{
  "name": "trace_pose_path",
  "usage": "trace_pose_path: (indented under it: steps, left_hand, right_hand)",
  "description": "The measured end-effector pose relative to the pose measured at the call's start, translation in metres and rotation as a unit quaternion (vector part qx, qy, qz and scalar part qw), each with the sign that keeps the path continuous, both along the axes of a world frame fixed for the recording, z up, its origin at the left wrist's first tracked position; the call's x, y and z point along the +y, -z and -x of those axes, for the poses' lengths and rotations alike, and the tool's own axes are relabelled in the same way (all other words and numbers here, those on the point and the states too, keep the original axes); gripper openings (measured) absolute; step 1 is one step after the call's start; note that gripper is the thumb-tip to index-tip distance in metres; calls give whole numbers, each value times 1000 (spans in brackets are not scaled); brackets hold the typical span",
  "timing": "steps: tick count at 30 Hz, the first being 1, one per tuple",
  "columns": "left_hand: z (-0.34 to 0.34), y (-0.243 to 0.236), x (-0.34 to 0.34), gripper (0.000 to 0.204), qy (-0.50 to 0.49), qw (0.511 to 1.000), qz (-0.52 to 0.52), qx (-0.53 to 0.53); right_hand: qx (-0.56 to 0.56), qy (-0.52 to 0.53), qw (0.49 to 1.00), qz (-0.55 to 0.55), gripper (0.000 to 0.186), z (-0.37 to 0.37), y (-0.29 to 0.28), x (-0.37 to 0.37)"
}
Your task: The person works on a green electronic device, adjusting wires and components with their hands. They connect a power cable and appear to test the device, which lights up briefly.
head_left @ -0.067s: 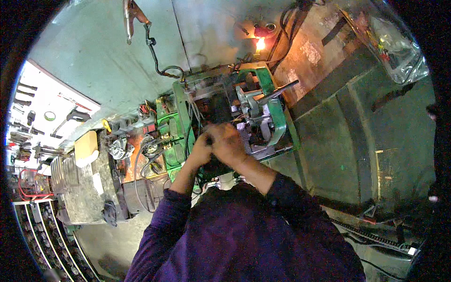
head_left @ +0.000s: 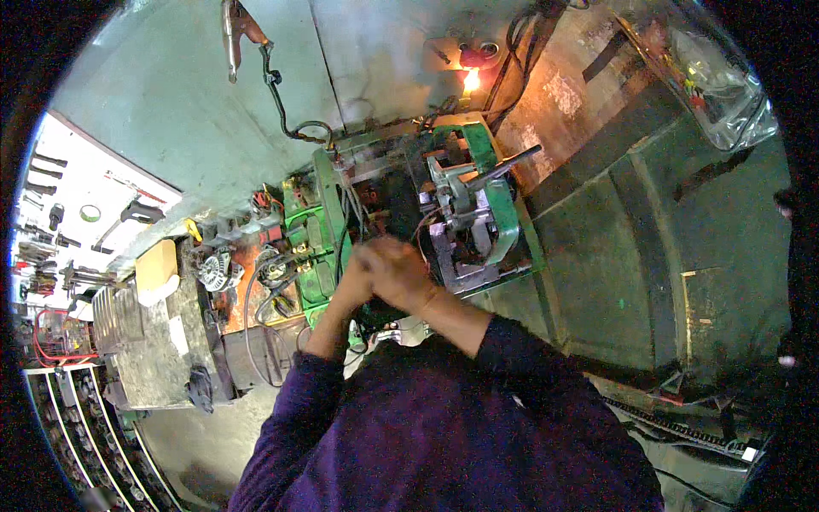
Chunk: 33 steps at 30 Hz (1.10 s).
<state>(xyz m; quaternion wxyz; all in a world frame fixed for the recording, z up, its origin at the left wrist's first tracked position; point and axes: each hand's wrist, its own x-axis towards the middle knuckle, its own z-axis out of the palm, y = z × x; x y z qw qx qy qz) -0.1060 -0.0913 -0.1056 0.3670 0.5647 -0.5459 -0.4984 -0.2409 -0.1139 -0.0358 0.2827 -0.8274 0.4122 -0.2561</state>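
Observation:
My left hand [head_left: 354, 282] and my right hand [head_left: 401, 275] are pressed together, fingers curled, above the dark middle of a green machine frame [head_left: 324, 183]. Whatever lies between them is hidden by the knuckles and blurred. To their right, a grey metal clamping fixture [head_left: 456, 192] with a long bar handle [head_left: 509, 166] sits inside the frame under a green bracket [head_left: 503, 226]. Dark cables [head_left: 348, 213] run down the frame's left side, close to my left hand. A thin wire [head_left: 420, 235] shows just beyond my right hand.
Left of the frame, an alternator [head_left: 219, 271] and another round part [head_left: 271, 266] lie on the bench. A lit bulb [head_left: 472, 79] glows at the back. A large cable clamp [head_left: 243, 34] hangs on the wall. Tools hang on a white board [head_left: 90, 183] at far left.
Both hands have drawn slightly back toward my body and a little left, still together. A thin wire beyond them now shows more.

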Motion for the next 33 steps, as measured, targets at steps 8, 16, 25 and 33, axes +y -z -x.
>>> trace_pose_path:
  steps: [8, 16, 25, 33]
  left_hand:
    - [-78, -64, 97, 74, -140, 988, 11, -69]
    - [-94, -126, 109, 40, -104, 991, 19, -78]
    - [-182, -34, 93, 29, -225, 972, 57, -34]
    - [-398, 164, -70, 31, -442, 890, 35, -103]
  right_hand:
    - [-108, -63, 989, 73, 25, -17, -36, 27]
    - [-285, -86, 931, -210, 15, -73, -32, 35]
    - [-152, -3, 980, -131, 37, -110, 8, 21]
    - [110, 11, 959, -260, 31, -14, 11, 52]
